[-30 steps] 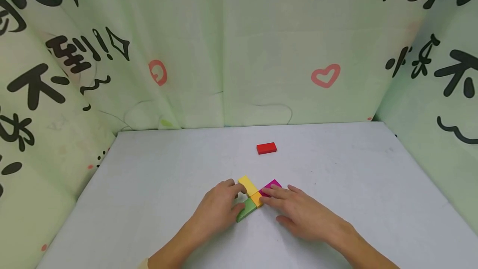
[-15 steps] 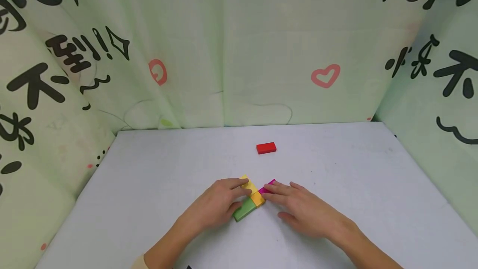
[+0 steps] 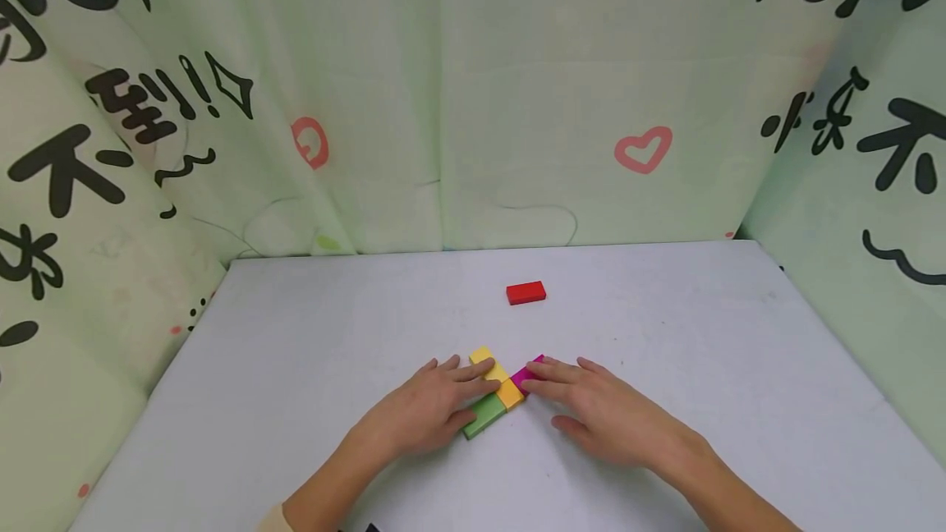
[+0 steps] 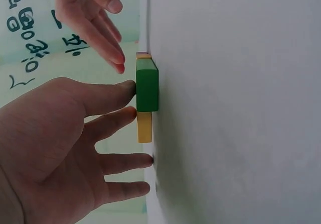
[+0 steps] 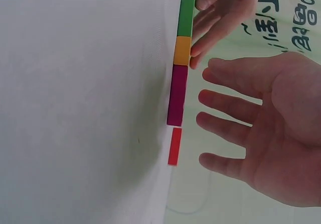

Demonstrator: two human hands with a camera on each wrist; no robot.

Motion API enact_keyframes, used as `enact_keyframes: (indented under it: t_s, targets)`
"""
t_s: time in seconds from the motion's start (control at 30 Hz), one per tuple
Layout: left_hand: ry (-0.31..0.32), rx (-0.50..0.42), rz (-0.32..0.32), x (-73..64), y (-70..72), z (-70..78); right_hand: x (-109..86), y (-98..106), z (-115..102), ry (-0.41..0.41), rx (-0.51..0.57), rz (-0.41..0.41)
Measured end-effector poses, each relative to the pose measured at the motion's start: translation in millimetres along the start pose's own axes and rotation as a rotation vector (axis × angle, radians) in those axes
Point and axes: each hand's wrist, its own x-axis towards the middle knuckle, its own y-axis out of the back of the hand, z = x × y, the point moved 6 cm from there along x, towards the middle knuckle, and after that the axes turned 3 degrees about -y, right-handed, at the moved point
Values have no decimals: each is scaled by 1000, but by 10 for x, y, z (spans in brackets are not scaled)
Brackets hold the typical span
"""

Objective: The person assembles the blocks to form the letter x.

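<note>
Four-armed in outline, blocks lie together on the table: a yellow block [image 3: 481, 354], a short orange block [image 3: 511, 395], a green block [image 3: 485, 415] and a magenta block [image 3: 521, 379]. My left hand [image 3: 417, 410] has its fingers spread and fairly straight; in the left wrist view its thumb touches the top of the green block [image 4: 147, 89]. Its index and middle fingers lie over the yellow block. My right hand [image 3: 609, 419] is spread too, fingertips close over the magenta block [image 5: 177, 96]. The right thumb stays apart from the blocks.
A red block [image 3: 526, 293] lies by itself farther back on the white table [image 3: 332, 310]. Pale green curtains [image 3: 517, 89] with black lettering and red hearts stand behind and on both sides. A small dark corner [image 3: 372, 527] shows at the bottom edge.
My left hand's fingers have straightened from a curled pose and spread over the yellow block. The green block has shifted slightly to the left. My right hand has hardly moved.
</note>
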Motion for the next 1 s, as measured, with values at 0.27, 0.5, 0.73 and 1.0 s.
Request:
enact_keyframes:
  t_s: [0.27,0.5,0.73,1.0]
  targets:
    - [12,-76,-1,-15,-8,-24,-3,4,15,-10,5,4]
    - [11,-81,-4,-18,-5,-26,13,-11,41,-26,8,-9]
    - [15,-79,-6,-21,-2,-26,9,11,56,-18,4,10]
    - [6,-89,10,-19,-6,-26,7,36,95,-23,13,21]
